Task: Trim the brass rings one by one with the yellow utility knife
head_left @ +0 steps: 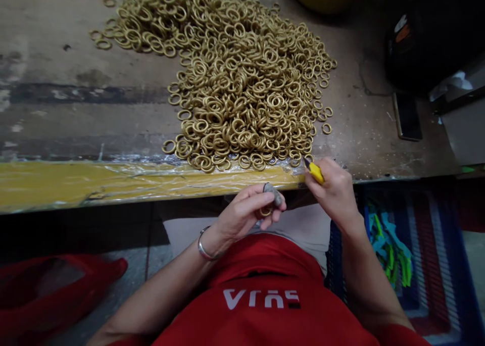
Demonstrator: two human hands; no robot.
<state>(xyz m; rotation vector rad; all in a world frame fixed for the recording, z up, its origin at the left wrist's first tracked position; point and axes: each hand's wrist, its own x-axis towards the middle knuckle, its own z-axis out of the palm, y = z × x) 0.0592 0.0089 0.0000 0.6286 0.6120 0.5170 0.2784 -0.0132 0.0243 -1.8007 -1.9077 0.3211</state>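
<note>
A large heap of gold-coloured rings (242,78) lies spread on the worn workbench (76,108). Below the bench's front edge, my left hand (248,212) is closed around one gold ring (265,212), with a grey cap on the thumb. A silver bangle sits on that wrist. My right hand (333,192) is closed on a small yellow-handled tool (314,171), whose dark tip points at the nearest rings at the heap's front edge.
Yellow tape (113,182) under clear film covers the bench's front edge. A dark phone (407,116) lies at the right, beside a black object (428,38). A blue crate (428,265) with coloured scraps stands at floor level on the right; red fabric (45,290) lies at lower left.
</note>
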